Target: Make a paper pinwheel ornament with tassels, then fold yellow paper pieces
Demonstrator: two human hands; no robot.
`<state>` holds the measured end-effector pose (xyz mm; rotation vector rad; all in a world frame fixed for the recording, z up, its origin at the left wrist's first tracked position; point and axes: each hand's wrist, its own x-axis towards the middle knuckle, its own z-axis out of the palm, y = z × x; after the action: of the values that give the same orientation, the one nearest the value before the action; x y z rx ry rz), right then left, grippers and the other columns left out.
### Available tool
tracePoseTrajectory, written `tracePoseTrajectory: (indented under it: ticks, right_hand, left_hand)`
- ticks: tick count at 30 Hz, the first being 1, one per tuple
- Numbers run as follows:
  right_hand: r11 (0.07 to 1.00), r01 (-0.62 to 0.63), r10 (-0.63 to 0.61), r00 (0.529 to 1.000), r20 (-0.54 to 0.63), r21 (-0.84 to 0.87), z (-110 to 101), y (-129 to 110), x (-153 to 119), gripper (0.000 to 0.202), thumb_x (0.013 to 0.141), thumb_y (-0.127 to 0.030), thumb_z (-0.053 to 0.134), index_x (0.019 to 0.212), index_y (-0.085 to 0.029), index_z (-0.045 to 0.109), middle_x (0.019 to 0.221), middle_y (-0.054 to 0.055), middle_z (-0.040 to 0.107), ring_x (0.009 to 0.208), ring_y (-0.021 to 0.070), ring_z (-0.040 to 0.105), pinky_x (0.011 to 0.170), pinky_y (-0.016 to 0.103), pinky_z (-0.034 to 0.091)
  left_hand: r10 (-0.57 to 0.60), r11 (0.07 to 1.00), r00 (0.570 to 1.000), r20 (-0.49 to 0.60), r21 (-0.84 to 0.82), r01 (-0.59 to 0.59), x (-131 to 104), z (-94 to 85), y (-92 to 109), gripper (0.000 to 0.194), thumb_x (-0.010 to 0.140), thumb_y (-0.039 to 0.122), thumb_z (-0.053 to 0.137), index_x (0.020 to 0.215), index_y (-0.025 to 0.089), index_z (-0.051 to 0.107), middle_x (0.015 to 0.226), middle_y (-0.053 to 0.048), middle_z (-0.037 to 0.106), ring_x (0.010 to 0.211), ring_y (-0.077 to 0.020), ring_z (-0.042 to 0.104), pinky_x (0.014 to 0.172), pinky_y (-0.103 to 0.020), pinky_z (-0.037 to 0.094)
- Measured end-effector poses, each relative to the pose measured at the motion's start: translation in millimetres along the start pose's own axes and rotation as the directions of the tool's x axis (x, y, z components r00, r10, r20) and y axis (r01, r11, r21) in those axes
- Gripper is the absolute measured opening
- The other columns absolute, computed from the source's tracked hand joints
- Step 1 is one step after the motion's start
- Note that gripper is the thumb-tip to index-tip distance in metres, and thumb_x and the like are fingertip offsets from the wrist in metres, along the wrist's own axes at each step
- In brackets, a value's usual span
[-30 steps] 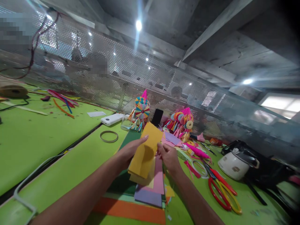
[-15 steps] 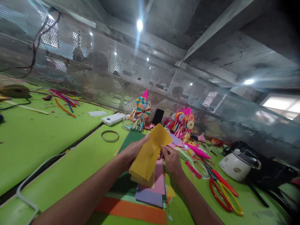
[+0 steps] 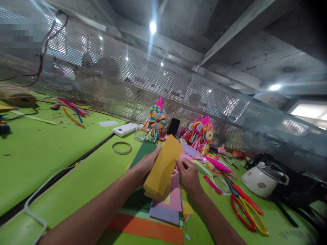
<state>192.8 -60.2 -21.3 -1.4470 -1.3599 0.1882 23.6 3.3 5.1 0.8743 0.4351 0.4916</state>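
A stack of long yellow paper strips (image 3: 163, 166) is tilted up in front of me. My left hand (image 3: 148, 165) grips its left side, fingers hidden behind the paper. At the right edge, my right hand (image 3: 189, 173) pinches with thumb and forefinger touching the yellow paper; the other fingers are curled. Below the strips lie pink paper (image 3: 176, 194), purple paper (image 3: 165, 213), a dark green sheet (image 3: 138, 199) and an orange strip (image 3: 145, 228). Something small and pink beside my right fingertips is too unclear to name.
Large scissors (image 3: 246, 207) with red and yellow handles lie at right, near a white pot-shaped container (image 3: 258, 180). Colourful tasselled paper ornaments (image 3: 157, 120), a black phone (image 3: 173, 127) and a white device (image 3: 125, 129) stand further back. A tape ring (image 3: 122, 148) lies left on the green table (image 3: 84, 190).
The top yellow strip, bent at its upper right corner before, now lies flatter. My right fingers have slid slightly off the corner to the paper's edge. The view has shifted slightly.
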Motion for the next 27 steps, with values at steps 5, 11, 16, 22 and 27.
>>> tracePoseTrajectory:
  ticks: [5, 11, 16, 22, 27]
  right_hand:
    - [0.98, -0.12, 0.117, 0.993, 0.03, 0.161, -1, 5, 2, 0.036, 0.082, -0.045, 0.054, 0.059, -0.017, 0.052, 0.05, -0.004, 0.049, 0.047, 0.0094, 0.045, 0.048, 0.021, 0.034]
    - [0.911, -0.257, 0.251, 0.966, 0.062, 0.323, 0, 1, 0, 0.039, 0.077, -0.046, 0.06, 0.053, -0.018, 0.047, 0.042, -0.006, 0.046, 0.037, 0.0082, 0.042, 0.04, 0.021, 0.029]
    - [0.859, -0.28, 0.267, 0.959, 0.092, 0.428, 0, 5, 0, 0.037, 0.075, -0.044, 0.063, 0.052, -0.017, 0.052, 0.042, -0.006, 0.047, 0.038, 0.0075, 0.038, 0.04, 0.021, 0.027]
    - [0.647, -0.34, 0.294, 0.937, 0.189, 0.683, 4, 6, 0, 0.022, 0.073, -0.04, 0.067, 0.071, -0.019, 0.063, 0.061, -0.001, 0.063, 0.046, 0.0125, 0.051, 0.045, 0.025, 0.039]
    - [0.582, -0.363, 0.3, 0.928, 0.223, 0.728, 4, 1, 0, 0.026, 0.072, -0.041, 0.068, 0.085, -0.019, 0.068, 0.089, 0.007, 0.071, 0.077, 0.0228, 0.065, 0.063, 0.033, 0.05]
  left_hand:
    - [-0.054, 0.998, 0.997, 0.049, -0.021, 0.055, 2, -1.3, -1, 0.063, 0.077, 0.065, 0.048, 0.1, 0.009, 0.065, 0.085, -0.015, 0.071, 0.072, -0.0242, 0.067, 0.064, -0.032, 0.053]
    - [-0.101, 0.991, 0.995, 0.001, -0.088, 0.101, 5, 0.4, -3, 0.057, 0.082, 0.058, 0.047, 0.103, 0.008, 0.064, 0.088, -0.015, 0.071, 0.07, -0.0224, 0.068, 0.067, -0.032, 0.054]
    - [-0.118, 0.986, 0.987, -0.105, -0.132, 0.104, 7, 1.4, -4, 0.044, 0.084, 0.047, 0.05, 0.104, 0.009, 0.063, 0.087, -0.012, 0.071, 0.064, -0.0211, 0.068, 0.063, -0.032, 0.055]
    - [-0.123, 0.978, 0.99, -0.063, -0.176, 0.111, 6, 6.3, -7, 0.045, 0.082, 0.046, 0.052, 0.106, 0.01, 0.062, 0.088, -0.012, 0.071, 0.068, -0.0226, 0.068, 0.065, -0.033, 0.055]
    - [-0.05, 0.989, 0.995, -0.087, -0.14, 0.038, 5, 9.6, -12, 0.04, 0.081, 0.045, 0.055, 0.101, 0.011, 0.063, 0.085, -0.012, 0.071, 0.071, -0.024, 0.068, 0.067, -0.034, 0.054]
